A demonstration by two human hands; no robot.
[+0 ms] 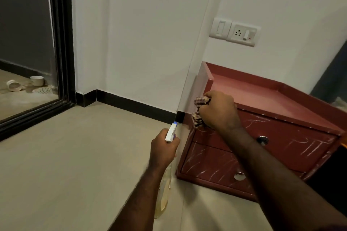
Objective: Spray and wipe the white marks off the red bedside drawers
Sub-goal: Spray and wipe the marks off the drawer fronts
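Observation:
The red bedside drawers [293,137] stand against the white wall at the right, with two drawer fronts streaked by white marks and a round metal knob on each. My right hand [217,109] grips a checked cloth [199,112] bunched against the upper drawer's left end. My left hand [163,149] holds a spray bottle [171,133] by its neck, left of the drawers. Its white and blue nozzle points up toward the wall corner, and the clear body with yellowish liquid hangs below my wrist.
A black-framed mirror [62,43] leans at the left, reflecting small white pots on a floor. Black skirting [131,104] runs along the wall base. A switch and socket plate [236,32] sits above the drawers. Beige floor tiles [75,165] spread across the foreground.

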